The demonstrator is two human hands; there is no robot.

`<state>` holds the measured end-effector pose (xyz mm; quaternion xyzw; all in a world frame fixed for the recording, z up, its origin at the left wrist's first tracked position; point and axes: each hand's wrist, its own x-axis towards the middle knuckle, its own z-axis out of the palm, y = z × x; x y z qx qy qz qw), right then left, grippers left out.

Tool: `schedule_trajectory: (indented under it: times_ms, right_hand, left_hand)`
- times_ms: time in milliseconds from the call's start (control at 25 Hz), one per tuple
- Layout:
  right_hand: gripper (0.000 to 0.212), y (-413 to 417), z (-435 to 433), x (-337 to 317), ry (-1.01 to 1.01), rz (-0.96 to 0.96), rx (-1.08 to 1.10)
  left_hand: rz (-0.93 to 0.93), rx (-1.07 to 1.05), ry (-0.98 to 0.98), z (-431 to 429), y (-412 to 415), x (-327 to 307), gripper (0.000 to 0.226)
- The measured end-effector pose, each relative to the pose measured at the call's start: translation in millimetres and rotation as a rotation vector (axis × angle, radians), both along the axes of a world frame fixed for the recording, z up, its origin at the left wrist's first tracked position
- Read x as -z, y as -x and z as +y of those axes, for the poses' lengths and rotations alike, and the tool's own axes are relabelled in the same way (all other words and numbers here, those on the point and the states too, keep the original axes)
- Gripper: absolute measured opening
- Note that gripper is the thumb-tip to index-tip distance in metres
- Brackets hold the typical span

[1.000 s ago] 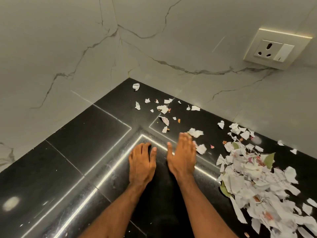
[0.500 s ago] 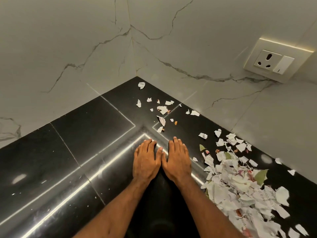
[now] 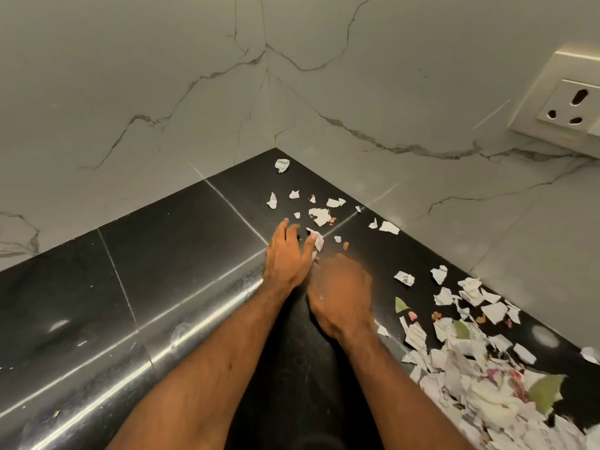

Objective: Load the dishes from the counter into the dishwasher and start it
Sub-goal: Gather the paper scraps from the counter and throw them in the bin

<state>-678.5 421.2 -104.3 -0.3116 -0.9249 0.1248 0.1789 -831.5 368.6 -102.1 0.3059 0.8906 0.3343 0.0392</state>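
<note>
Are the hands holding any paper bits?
Nothing clearly held. The left hand lies spread on the counter, thumb touching a paper scrap; the right hand is too blurred to tell.

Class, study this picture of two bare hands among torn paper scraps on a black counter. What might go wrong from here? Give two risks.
1. The left hand touches only one scrap. The crumpled piece in the far corner lies beyond both hands and may be missed.
2. The loose pile lies to the right of the right hand. A hasty sweep might scatter it across the counter.
</note>
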Motion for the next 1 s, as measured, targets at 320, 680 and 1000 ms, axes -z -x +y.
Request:
schedule_trajectory:
  times_ms: [320,680,1000]
  right_hand:
    - [0.038,-0.1,1.7,3.3,-0.007,0.004,-0.022]
    - [0.014,-3.9,-1.9,-7.0,-0.028,0.149,0.129]
    - [0.051,11.9,4.1,3.9,-0.066,0.023,-0.176]
  left_hand:
    - [-0.051,-0.092,0.211,38.8,81.8,-11.7,0.087]
    - [-0.459,0.188,-0.376,4.3,-44.8,-17.0,0.053]
    - [-0.339,-0.049,-0.542,-13.3,-55.2,-19.8,0.053]
